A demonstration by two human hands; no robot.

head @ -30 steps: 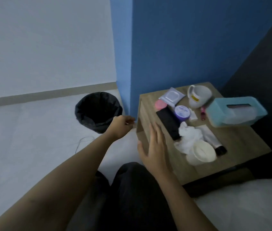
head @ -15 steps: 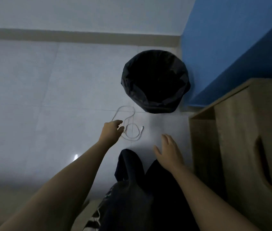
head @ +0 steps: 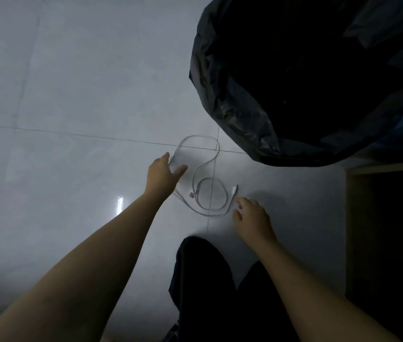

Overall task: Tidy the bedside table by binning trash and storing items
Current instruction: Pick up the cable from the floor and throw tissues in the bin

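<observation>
My left hand is spread wide, thumb out, and grasps nothing. Its fingertips lie right at the left loop of the white cable, though I cannot tell whether they touch it. My right hand is relaxed too, with its fingers loosely bent and nothing in them, just beside the cable's lower coil and close to one plug end. The cable lies on the pale floor tiles in loose curls between my two hands. Just beyond it stands the bin, lined with a black bag, its mouth dark. At the right edge I see the wooden side of the bedside table. My knee in dark trousers fills the bottom of the view.
</observation>
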